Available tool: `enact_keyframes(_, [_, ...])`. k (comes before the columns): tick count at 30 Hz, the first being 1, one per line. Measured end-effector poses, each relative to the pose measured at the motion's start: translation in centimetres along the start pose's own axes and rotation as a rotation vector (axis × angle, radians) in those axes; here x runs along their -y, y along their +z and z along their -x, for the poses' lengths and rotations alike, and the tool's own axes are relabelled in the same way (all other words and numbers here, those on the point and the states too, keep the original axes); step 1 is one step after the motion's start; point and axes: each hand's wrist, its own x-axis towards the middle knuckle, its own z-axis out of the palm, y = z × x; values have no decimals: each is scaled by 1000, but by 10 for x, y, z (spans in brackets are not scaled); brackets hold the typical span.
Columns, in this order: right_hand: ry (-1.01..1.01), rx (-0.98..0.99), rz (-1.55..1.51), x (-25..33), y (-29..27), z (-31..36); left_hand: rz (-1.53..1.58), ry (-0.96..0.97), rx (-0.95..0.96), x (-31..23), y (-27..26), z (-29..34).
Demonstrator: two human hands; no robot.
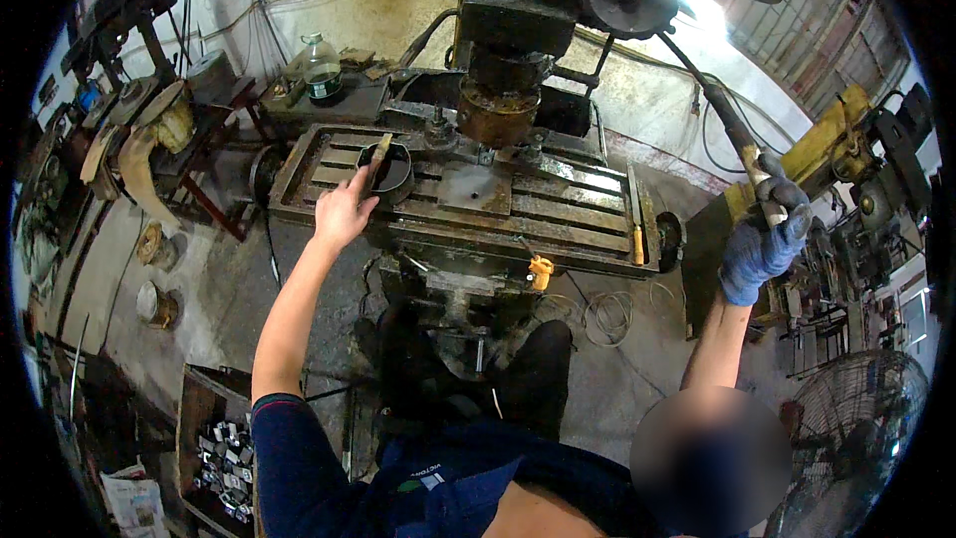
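My bare left hand (344, 211) is closed around a brush (382, 147), at the rim of a round dark pot (398, 177) of dark liquid. The pot stands on the left part of a slotted machine table (588, 207). My right hand (765, 244), in a blue-grey glove, is wrapped round the end of a long lever (732, 118) that slopes down from the machine head (518, 25). Below the spindle (498, 110), a flat metal plate (473, 189) lies on the table, wet-looking, with a small dark spot in its middle.
A yellow-handled tool (638, 242) lies along the table's right end. Some yellow object (541, 272) hangs at the front edge. A clear jug (321, 70) stands behind left. A crate of small metal parts (227, 468) sits lower left, a fan (851, 428) lower right.
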Motion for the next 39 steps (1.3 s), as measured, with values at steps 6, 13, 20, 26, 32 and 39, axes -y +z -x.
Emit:
enact_keyframes(6, [-29, -33, 99, 14, 10, -7, 354, -189, -151, 3, 4, -7])
enact_keyframes(13, [-4, 10, -113, -1, -4, 1, 766, -180, -155, -73, 51, -38])
enact_keyframes(20, [24, -2, -113, 3, 1, 0, 694, -219, -180, -114, 80, -69])
enact_keyframes(26, [96, 1, -224, -1, 1, 16, 714, -177, -204, -108, 98, -62])
enact_keyframes(32, [71, -24, -197, -9, -3, 24, 820, -241, -91, -104, 98, -56])
enact_keyframes(39, [102, -37, -198, -14, -7, 36, 808, -213, -88, -106, 84, -42])
